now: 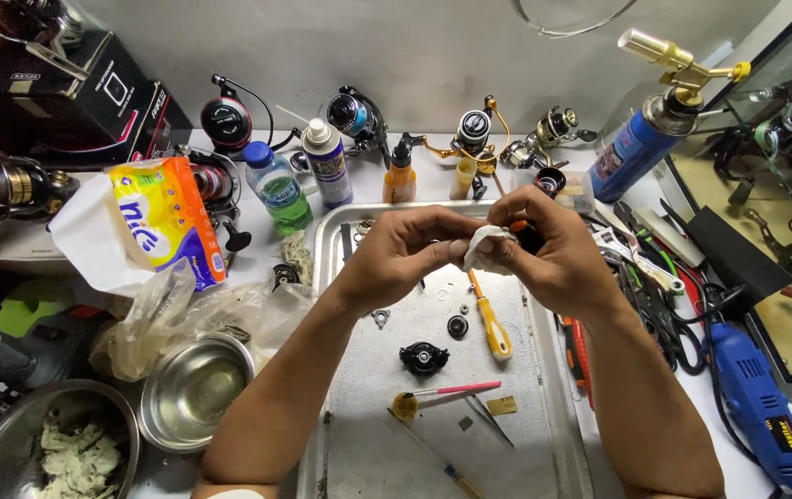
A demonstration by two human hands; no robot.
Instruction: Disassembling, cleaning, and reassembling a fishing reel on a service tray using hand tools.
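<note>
A steel bowl [194, 390] sits near left. Over the metal tray [544, 434], the left hand [396, 254] and right hand [558, 254] meet, fingers pinched together on a white tissue [488, 248] between them. A blue rotary tool [758, 407] lies right.

Soft white tissue [488, 248] crumples between the hands. Below them lies a dull, scuffed metal tray [544, 434]; left of them, a shiny steel bowl [194, 393] and glossy plastic wrapper [167, 222].
</note>
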